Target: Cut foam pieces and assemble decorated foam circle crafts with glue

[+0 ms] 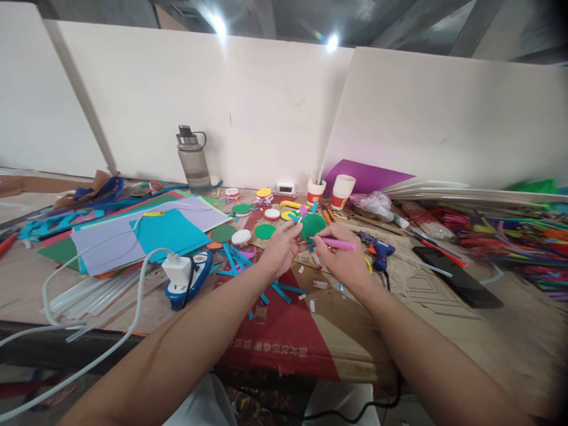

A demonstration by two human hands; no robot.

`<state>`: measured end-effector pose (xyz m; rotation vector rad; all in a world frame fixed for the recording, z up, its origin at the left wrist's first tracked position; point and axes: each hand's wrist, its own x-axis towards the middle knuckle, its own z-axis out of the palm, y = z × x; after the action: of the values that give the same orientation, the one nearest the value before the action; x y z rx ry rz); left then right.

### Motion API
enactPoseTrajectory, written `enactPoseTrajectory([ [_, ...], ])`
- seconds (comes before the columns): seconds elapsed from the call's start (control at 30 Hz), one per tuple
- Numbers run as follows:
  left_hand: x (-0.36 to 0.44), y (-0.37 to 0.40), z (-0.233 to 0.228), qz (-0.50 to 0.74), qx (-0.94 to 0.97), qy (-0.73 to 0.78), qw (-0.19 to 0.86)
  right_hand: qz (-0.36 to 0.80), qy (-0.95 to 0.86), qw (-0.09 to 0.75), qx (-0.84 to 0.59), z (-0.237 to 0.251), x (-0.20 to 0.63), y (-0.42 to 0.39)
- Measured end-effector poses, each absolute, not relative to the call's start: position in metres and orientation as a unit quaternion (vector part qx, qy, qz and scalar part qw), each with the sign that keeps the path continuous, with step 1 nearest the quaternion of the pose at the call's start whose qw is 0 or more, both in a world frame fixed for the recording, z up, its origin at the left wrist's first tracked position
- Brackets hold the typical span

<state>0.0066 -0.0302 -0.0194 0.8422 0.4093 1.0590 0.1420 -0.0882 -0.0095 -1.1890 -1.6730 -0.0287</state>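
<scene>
My left hand (pixel 284 245) grips the edge of a round piece with a green face (pixel 313 226), with blue paper strips sticking out around it. In my right hand (pixel 339 254) is a pink marker (pixel 338 243), its tip end at the lower edge of the green face. Below and left of my hands lie loose blue paper strips (pixel 284 293). Green discs (pixel 265 231) and a white round lid (pixel 242 238) rest on the cardboard beside my left hand. A blue glue gun (pixel 382 254) lies right of my right hand.
Coloured paper sheets (pixel 173 234) and a blue power strip (pixel 195 275) with a white cable are at left. Behind stand a water bottle (pixel 194 160) and paper cups (pixel 343 192). A dark phone (pixel 457 275) and many pipe cleaners (pixel 532 236) lie at right.
</scene>
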Motion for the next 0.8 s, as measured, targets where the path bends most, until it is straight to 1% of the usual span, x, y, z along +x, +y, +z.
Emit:
enactPoseTrajectory([
  [0.23,0.0076,-0.0299,-0.0179,0.490,0.375,0.181,0.765,-0.009,-0.663,0.560,-0.496,-0.0093,0.1524,-0.0839],
  [0.8,0.0074,-0.0328,-0.0161,0.489,0.385,0.181,0.762,-0.023,-0.679,0.542,-0.496,-0.0109,0.1478,-0.0843],
])
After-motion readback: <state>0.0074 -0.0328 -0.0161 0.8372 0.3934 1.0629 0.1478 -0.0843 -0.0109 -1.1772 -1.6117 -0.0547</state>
